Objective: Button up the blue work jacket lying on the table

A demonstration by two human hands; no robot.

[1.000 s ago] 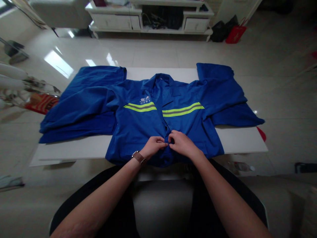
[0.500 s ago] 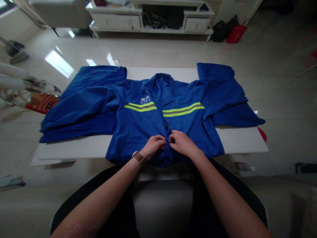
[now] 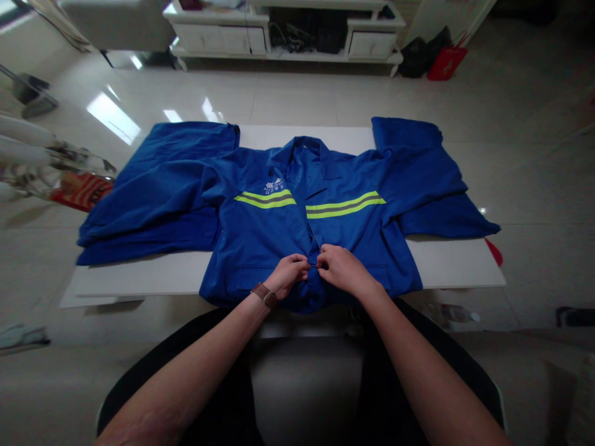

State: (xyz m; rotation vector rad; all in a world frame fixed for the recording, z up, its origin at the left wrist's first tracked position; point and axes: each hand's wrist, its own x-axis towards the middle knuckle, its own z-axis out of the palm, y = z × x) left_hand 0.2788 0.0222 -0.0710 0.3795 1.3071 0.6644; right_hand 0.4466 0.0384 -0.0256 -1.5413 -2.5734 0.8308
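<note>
A pale, shiny tiled floor stretched across the room. A white cabinet stood on it at the far side, with dark clutter in its open middle. Nearer the person was a white table, and on it lay the blue jacket, front side up, collar away from the person and hem toward them. Blue cloth spread in layers to both sides, over the table's ends. Black bags and a smaller red bag sat by the cabinet's right end.

Both hands met at the lower part of the jacket's front opening, near the hem, just beside each other. The left hand had its thumb and fingers pinched narrow on the cloth at the opening's edge. The right hand, fingers curled, pinched the cloth from the other side. Whether a button sat between the fingertips was too small to tell.

Across the chest ran a yellow-and-grey stripe, split by the opening. A clear bottle lay low on the right. A brown strap circled the left wrist. Small white lettering showed above the stripe.
</note>
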